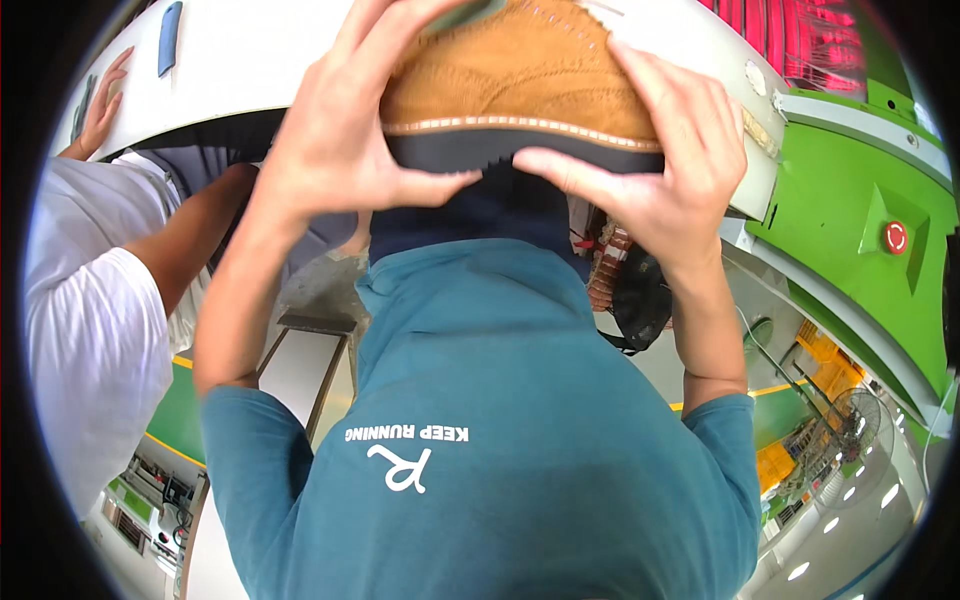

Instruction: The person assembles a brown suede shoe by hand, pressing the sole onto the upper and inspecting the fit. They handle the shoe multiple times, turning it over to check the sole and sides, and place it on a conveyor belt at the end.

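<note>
A tan suede shoe [510, 75] with a black sole [440, 150] and a pale stitched welt is held up close in front of me. My left hand [335, 120] grips its left end, thumb under the sole and fingers over the upper. At the right end my right hand [680, 150] clasps it the same way, with the thumb along the sole's lower edge. Both thumbs point inward beneath the sole, apart from each other. The top of the shoe is cut off by the picture's upper edge.
A white work table [240, 50] spans the far side, with a blue-handled tool [169, 40] on it. To my left sits a person in a white shirt [90, 290], one hand on the table. A green machine [840, 220] with a red stop button [895, 237] stands at right.
</note>
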`<act>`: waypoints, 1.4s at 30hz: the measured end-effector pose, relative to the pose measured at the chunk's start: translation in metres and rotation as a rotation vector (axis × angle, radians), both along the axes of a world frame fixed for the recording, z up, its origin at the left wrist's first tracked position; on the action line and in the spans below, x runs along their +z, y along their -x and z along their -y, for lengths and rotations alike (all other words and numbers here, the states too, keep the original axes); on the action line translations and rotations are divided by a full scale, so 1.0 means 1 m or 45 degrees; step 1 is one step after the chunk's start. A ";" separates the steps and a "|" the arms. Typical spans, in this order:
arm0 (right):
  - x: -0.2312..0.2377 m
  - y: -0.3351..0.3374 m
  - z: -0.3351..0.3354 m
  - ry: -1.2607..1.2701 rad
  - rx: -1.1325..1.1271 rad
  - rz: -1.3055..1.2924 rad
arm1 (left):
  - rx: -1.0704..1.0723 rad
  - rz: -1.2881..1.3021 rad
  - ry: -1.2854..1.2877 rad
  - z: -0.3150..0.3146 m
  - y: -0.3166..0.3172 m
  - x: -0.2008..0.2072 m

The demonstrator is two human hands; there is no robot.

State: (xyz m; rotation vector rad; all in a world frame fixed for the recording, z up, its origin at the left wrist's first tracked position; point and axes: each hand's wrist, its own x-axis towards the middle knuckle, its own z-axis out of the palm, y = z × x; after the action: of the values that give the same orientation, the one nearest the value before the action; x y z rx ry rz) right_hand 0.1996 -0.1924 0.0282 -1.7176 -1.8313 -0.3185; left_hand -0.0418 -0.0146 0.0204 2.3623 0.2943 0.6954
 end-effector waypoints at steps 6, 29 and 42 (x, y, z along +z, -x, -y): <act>-0.011 -0.010 -0.037 -0.280 -0.117 0.121 | -0.088 -0.233 -0.152 -0.038 -0.031 0.042; -0.027 -0.044 -0.032 -0.355 0.064 -0.215 | 0.032 -0.252 -0.771 0.012 -0.115 0.033; -0.044 -0.046 -0.021 -0.410 -0.099 -1.188 | -0.129 -0.226 -0.859 0.009 -0.136 0.032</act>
State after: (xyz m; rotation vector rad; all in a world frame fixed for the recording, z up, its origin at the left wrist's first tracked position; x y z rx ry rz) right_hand 0.2457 -0.1709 -0.0157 -1.3587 -0.9699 0.1496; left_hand 0.0945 -0.0241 0.0526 3.0626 0.0041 0.5978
